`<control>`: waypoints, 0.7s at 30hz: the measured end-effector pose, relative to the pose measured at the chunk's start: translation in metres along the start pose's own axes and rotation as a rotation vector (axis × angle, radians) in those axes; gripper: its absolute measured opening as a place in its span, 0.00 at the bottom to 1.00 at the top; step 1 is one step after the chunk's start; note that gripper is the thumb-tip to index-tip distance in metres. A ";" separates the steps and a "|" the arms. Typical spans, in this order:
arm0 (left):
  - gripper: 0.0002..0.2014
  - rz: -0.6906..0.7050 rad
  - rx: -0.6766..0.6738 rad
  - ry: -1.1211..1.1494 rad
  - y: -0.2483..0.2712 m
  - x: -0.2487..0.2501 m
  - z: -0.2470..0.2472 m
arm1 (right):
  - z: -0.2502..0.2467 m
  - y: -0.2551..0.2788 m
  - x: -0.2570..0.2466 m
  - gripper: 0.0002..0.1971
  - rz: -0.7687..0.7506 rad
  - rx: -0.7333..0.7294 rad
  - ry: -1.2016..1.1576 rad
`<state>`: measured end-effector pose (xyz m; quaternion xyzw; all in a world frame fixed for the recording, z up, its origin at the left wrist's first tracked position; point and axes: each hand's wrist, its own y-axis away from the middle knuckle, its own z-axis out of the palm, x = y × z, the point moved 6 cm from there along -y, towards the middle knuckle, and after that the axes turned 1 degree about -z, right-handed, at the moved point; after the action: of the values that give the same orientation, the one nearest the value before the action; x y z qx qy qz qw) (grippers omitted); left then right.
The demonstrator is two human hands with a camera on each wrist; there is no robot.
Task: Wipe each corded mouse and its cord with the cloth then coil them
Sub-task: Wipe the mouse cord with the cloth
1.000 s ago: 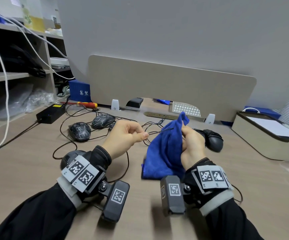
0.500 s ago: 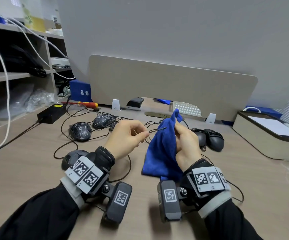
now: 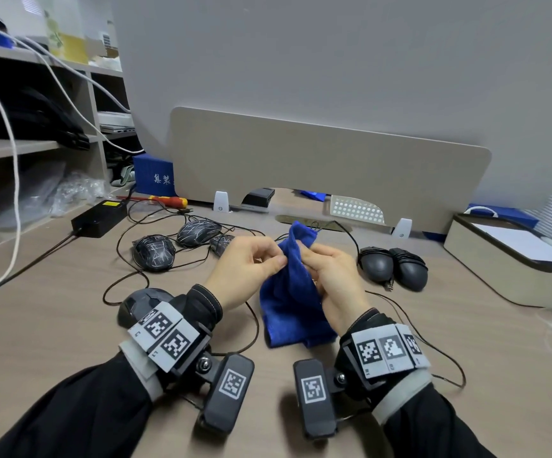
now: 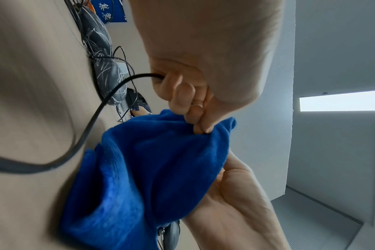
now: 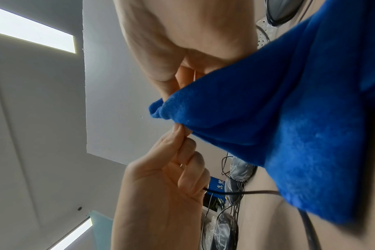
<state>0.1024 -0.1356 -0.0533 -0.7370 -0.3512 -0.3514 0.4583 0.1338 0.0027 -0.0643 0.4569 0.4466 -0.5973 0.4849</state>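
My left hand (image 3: 274,262) pinches a thin black mouse cord (image 4: 109,96); the cord leaves its curled fingers and drops to the desk. My right hand (image 3: 307,256) grips the blue cloth (image 3: 289,292), bunched round the same cord. The two hands' fingertips meet at the cloth's edge (image 5: 182,125). The cord comes out of the cloth's top (image 3: 334,223) and runs right. A dark mouse (image 3: 142,300) lies half hidden behind my left wrist. Two patterned mice (image 3: 154,254) (image 3: 199,232) lie at the back left with loose cords. Two plain black mice (image 3: 377,266) (image 3: 411,271) with cords wound round them sit on the right.
A black power brick (image 3: 99,217) and a red-yellow screwdriver (image 3: 169,201) lie at the back left. A desk divider (image 3: 327,160) closes the back. A beige box (image 3: 512,279) stands on the right. Shelves with white cables (image 3: 13,180) are at the left.
My right hand has slid the cloth leftward along the cord until it meets my left hand. The stretch of bare cord between the hands has closed up.
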 end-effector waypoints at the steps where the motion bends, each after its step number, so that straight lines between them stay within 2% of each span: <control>1: 0.12 -0.003 -0.008 -0.012 -0.001 0.000 0.001 | -0.003 0.000 0.000 0.07 0.002 0.021 0.011; 3: 0.10 -0.009 -0.027 -0.044 -0.001 0.000 0.000 | -0.009 -0.001 -0.002 0.06 0.015 0.091 -0.010; 6: 0.11 -0.035 -0.026 -0.092 -0.003 -0.003 -0.008 | -0.027 -0.005 -0.005 0.12 0.033 0.262 -0.094; 9: 0.11 -0.064 0.090 -0.142 -0.009 -0.013 -0.022 | -0.043 -0.006 -0.001 0.11 0.056 0.380 -0.247; 13: 0.10 -0.129 0.319 -0.236 -0.010 -0.024 -0.044 | -0.030 -0.006 -0.003 0.03 0.037 0.261 -0.174; 15: 0.09 -0.108 0.356 -0.233 -0.009 -0.022 -0.049 | -0.022 -0.004 -0.005 0.03 0.027 0.199 -0.151; 17: 0.10 -0.087 0.305 -0.217 -0.009 -0.017 -0.043 | -0.019 -0.002 -0.007 0.04 0.012 0.179 -0.130; 21: 0.10 0.000 0.106 -0.141 -0.007 -0.005 -0.015 | -0.011 0.002 -0.006 0.05 0.003 0.152 -0.052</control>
<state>0.0913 -0.1478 -0.0495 -0.7347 -0.4006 -0.2794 0.4708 0.1376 0.0142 -0.0605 0.4773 0.3863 -0.6405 0.4612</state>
